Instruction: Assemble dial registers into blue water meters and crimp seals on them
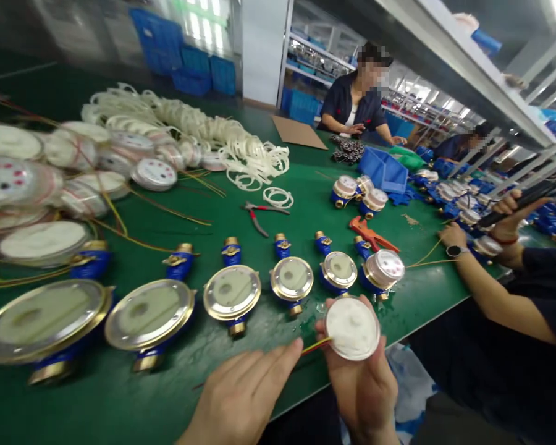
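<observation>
My right hand (362, 395) is closed around a round meter register (352, 327), its white filled face turned up. A yellow and red wire pair (315, 346) runs from the register's edge to my left hand (243, 389), whose fingers are pressed together on it. A thin wire end pokes out on that hand's far side. Beyond my hands stands a row of blue water meter bodies with brass fittings. The nearest open-faced meter body (339, 270) shows a pale disc under a metal ring. At the row's right end a meter body carries a register (385, 267) on top.
Wired registers (41, 238) pile up at the left, beside heaped white rings (185, 127). Red-handled pliers (258, 216) and an orange cutter (373, 235) lie behind the row. A co-worker's arms (486, 272) reach in at the right; another person (356, 105) sits across the table.
</observation>
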`<state>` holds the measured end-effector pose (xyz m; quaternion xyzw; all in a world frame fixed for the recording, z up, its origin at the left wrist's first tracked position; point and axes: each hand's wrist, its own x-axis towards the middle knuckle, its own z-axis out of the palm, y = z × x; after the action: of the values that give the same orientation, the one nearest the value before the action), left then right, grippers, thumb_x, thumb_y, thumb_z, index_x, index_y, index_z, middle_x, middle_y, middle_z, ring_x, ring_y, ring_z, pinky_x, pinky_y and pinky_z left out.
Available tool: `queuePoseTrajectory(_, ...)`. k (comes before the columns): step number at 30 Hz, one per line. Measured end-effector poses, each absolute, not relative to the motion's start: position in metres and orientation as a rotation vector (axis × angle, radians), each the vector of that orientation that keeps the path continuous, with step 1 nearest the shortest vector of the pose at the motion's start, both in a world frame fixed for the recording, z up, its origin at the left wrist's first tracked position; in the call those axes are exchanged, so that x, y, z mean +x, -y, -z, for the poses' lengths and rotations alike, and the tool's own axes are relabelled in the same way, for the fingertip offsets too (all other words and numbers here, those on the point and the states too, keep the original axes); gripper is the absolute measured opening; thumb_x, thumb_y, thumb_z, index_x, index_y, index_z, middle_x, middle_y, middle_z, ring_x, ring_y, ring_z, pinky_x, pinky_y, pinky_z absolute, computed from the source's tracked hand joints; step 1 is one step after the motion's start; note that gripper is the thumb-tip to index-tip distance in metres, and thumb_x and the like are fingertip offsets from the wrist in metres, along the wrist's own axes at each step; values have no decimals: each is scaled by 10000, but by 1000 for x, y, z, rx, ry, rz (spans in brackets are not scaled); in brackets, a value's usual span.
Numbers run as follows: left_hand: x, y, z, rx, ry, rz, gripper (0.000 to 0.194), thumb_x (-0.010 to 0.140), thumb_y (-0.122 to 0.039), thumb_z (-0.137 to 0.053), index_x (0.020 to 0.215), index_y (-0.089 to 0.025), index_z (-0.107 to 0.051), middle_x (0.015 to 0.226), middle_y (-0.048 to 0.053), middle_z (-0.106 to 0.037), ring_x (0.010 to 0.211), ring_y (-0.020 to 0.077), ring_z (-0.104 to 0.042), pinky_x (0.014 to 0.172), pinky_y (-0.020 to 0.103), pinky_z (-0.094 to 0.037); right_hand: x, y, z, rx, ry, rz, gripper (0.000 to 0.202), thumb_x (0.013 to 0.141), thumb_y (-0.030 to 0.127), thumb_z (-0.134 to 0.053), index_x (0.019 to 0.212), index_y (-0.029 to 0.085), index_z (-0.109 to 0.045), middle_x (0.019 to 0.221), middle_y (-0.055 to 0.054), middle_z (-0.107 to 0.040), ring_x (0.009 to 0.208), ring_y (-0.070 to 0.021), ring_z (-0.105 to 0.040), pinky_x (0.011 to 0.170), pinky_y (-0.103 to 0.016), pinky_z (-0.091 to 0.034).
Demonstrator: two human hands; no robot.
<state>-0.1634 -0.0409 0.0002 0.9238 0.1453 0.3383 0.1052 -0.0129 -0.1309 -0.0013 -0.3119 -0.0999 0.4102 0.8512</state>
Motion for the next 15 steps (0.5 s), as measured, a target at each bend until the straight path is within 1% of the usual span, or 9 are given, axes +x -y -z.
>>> queuePoseTrajectory(4,-167,43,-3,2653,-354,-1013,338,960,-175,-284,1219,-186,-501,958,15,-705,739,132,-662,644,242,-530,-12,132,-4,-677,244,-887,530,857,533,-443,1354,376,-347,1230,-74,-569,900,-242,-622,815,-481,-459)
queuePoseTrajectory(7,-170,43,-1,2662,-260,-964,359,970,-155,-236,1209,-171,-503,921,9,-707,714,106,-652,624,211,-509,-9,129,-10,-716,270,-874,517,879,558,-376,1357,363,-358,1235,-82,-569,881,-223,-612,765,-434,-471)
queuePoseTrajectory(9,-172,43,0,2679,-236,-951,375,974,-133,-214,1205,-162,-508,915,6,-708,730,96,-650,639,203,-500,-4,127,-13,-723,282,-860,501,892,558,-342,1356,370,-363,1235,-78,-572,851,-206,-611,723,-394,-478)
queuePoseTrajectory(12,-172,43,-1,2693,-254,-980,397,974,-124,-192,1203,-148,-515,907,13,-708,741,102,-650,656,218,-498,11,126,-18,-721,297,-789,467,908,527,-324,1352,388,-365,1243,-58,-571,872,-194,-618,722,-356,-484)
queuePoseTrajectory(15,-170,41,-4,2690,-234,-1017,406,966,-116,-187,1177,-131,-533,837,7,-710,669,92,-641,613,206,-490,28,122,-27,-752,341,-725,467,911,509,-331,1353,365,-378,1259,-61,-562,914,-212,-625,748,-364,-497)
